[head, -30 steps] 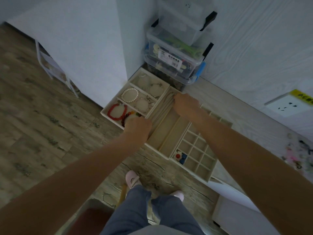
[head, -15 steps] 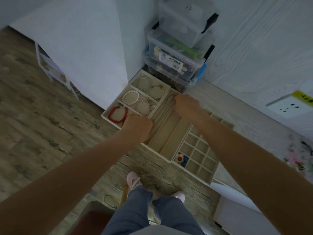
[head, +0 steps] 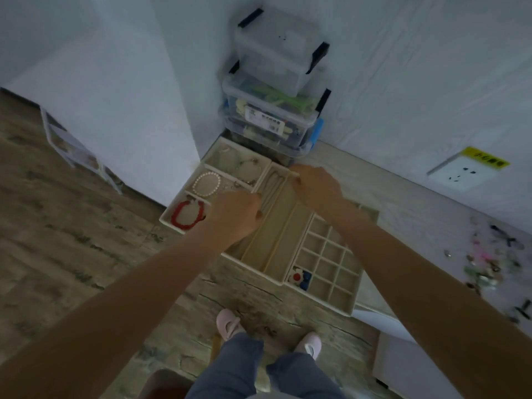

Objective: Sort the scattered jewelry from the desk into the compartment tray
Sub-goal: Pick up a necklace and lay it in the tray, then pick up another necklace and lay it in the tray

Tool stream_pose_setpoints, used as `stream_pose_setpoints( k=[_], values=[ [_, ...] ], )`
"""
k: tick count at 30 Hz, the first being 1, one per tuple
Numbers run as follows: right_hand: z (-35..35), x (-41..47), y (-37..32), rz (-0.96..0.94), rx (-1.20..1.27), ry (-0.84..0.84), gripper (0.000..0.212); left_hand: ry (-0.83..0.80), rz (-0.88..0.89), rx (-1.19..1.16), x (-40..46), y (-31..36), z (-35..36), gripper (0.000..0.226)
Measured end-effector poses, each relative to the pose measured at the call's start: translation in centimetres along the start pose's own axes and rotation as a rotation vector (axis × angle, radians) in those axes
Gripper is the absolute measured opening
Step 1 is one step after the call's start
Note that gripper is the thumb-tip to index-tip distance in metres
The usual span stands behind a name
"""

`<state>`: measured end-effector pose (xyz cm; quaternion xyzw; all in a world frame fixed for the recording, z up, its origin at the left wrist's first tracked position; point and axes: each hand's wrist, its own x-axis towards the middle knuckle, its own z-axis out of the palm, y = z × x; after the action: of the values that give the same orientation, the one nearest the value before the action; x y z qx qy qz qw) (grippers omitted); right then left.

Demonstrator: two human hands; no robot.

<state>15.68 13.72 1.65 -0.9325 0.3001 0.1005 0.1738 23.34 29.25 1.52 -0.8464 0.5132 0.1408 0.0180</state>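
My left hand [head: 236, 218] and right hand [head: 315, 185], fingers curled, both pinch a thin chain [head: 269, 188] over the tray's [head: 253, 266] long slots. One red bracelet [head: 188, 215], one pearl bracelet [head: 206, 184].

I see both hands crowding the long-slot tray [head: 276, 240]: left hand [head: 234, 217] over its near-left part, right hand [head: 315, 187] at its far end. Stacked clear storage boxes [head: 273, 110] and the wall block the far side just behind. Grid tray [head: 331, 254] lies mostly uncovered beside my right forearm. Bracelet tray [head: 207, 180] is reachable from the left. Scattered jewelry [head: 489, 260] lies well apart on the right.
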Motion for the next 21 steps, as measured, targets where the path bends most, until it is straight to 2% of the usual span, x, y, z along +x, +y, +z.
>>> stream_pose_setpoints(
  k=[6,14,21],
  values=[
    [-2.2,-4.5,6.1,0.117,0.211,0.064,0.039,0.011,0.056,-0.121,3.6,5.1,-2.4,0.025],
    [-2.7,-13.8,18.9,0.318,0.231,0.151,0.039,0.045,0.261,-0.152,6.9,18.9,-2.6,0.027],
    [-1.0,-22.0,29.7,0.522,0.259,0.177,0.047,-0.098,0.43,-0.182,8.3,31.2,0.4,0.041]
  ],
)
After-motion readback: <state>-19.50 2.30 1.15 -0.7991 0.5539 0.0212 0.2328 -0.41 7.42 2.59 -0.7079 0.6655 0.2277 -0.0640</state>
